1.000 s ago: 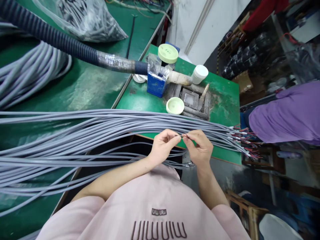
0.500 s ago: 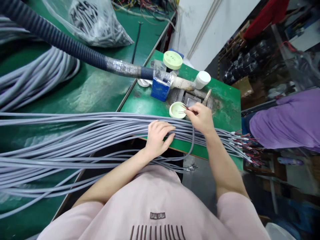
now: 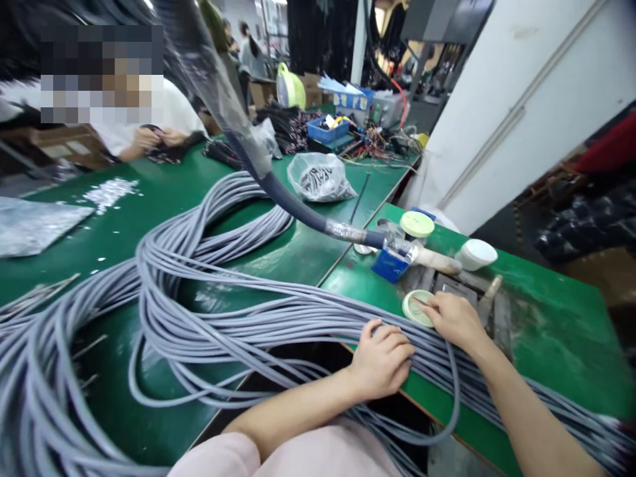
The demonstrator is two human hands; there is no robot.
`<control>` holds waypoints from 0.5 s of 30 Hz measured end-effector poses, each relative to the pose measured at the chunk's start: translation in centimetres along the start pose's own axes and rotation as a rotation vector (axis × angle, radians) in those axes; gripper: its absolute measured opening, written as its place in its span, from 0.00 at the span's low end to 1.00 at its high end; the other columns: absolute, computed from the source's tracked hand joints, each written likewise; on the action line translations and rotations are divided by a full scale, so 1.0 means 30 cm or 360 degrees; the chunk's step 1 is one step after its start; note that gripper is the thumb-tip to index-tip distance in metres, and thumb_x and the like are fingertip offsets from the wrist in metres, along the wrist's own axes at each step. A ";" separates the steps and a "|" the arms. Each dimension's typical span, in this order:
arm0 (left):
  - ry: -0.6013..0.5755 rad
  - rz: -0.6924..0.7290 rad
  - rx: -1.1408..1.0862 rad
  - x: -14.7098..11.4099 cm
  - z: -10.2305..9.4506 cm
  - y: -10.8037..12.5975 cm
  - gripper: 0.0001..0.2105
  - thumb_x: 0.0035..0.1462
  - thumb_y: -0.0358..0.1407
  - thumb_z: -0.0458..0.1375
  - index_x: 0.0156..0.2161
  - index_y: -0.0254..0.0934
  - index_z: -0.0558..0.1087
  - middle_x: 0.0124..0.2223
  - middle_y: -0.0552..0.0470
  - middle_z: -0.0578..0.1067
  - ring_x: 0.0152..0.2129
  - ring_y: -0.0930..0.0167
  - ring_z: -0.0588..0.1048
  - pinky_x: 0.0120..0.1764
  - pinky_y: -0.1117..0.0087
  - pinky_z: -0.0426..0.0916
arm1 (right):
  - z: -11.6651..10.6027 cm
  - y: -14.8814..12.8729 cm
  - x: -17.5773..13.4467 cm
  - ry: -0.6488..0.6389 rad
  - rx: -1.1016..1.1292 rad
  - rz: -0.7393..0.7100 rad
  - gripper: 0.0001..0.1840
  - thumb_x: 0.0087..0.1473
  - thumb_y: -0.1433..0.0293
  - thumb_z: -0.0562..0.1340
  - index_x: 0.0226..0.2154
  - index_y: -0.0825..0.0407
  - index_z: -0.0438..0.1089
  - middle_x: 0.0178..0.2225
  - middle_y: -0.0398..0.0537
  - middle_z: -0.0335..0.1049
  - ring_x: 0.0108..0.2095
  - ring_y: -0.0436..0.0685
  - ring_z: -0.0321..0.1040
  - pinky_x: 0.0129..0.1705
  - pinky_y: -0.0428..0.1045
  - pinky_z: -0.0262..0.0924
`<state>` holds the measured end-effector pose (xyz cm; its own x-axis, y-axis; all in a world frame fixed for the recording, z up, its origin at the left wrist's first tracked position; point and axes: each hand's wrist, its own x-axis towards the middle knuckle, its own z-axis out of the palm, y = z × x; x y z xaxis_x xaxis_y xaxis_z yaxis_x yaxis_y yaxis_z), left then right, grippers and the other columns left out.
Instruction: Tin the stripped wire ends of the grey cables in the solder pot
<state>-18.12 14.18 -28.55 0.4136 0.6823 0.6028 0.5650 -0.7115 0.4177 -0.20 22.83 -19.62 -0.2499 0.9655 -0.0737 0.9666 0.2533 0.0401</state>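
Note:
A thick bundle of grey cables point(image 3: 298, 315) runs across the bench, and my left hand point(image 3: 382, 358) lies on it with fingers curled over the cables. My right hand point(image 3: 457, 321) pinches the end of one grey cable point(image 3: 454, 391), whose sheath loops down below that hand. Thin bare wire ends point(image 3: 420, 301) stick out of my fingertips to the left, over a small pale green dish point(image 3: 411, 309). Whether the wires touch what is in the dish, I cannot tell.
Behind the dish are a blue box point(image 3: 390, 265), a white tub point(image 3: 476, 254), a green lid point(image 3: 417, 224) and a dirty metal fixture point(image 3: 454, 288). A dark hose point(image 3: 303, 209) hangs across the bench. Coiled cables point(image 3: 163, 265) lie left. A co-worker point(image 3: 173, 112) sits across the table.
My view has swung up and to the left, showing more table and the co-worker. My left fingers have drawn closer together on the bundle. My right hand stays at the dish with the cable.

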 end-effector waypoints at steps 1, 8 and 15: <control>0.0013 0.0017 0.0008 -0.002 0.005 -0.005 0.11 0.56 0.37 0.55 0.44 0.41 0.73 0.44 0.51 0.78 0.48 0.66 0.72 0.59 0.56 0.50 | 0.000 -0.002 0.003 -0.0027 -0.0040 0.0005 0.16 0.59 0.67 0.55 0.25 0.52 0.73 0.31 0.51 0.73 0.35 0.58 0.69 0.33 0.50 0.49; -0.0016 0.0026 0.0064 -0.009 0.017 -0.010 0.12 0.55 0.37 0.56 0.45 0.41 0.73 0.44 0.50 0.78 0.47 0.66 0.72 0.59 0.55 0.52 | -0.024 0.000 -0.013 -0.0078 -0.0040 0.0018 0.16 0.59 0.67 0.54 0.27 0.51 0.73 0.32 0.51 0.74 0.38 0.62 0.71 0.35 0.53 0.54; 0.0011 0.0004 0.0033 0.000 0.001 -0.006 0.11 0.56 0.35 0.55 0.44 0.41 0.73 0.43 0.51 0.79 0.47 0.67 0.73 0.59 0.57 0.51 | -0.063 0.182 -0.046 0.0146 0.0254 0.0509 0.11 0.53 0.63 0.60 0.23 0.46 0.74 0.33 0.51 0.76 0.34 0.60 0.70 0.33 0.52 0.56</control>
<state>-18.20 14.33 -28.65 0.4102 0.6792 0.6087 0.5787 -0.7096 0.4018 5.32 23.01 -17.42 0.0694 0.9976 0.0074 0.9916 -0.0682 -0.1099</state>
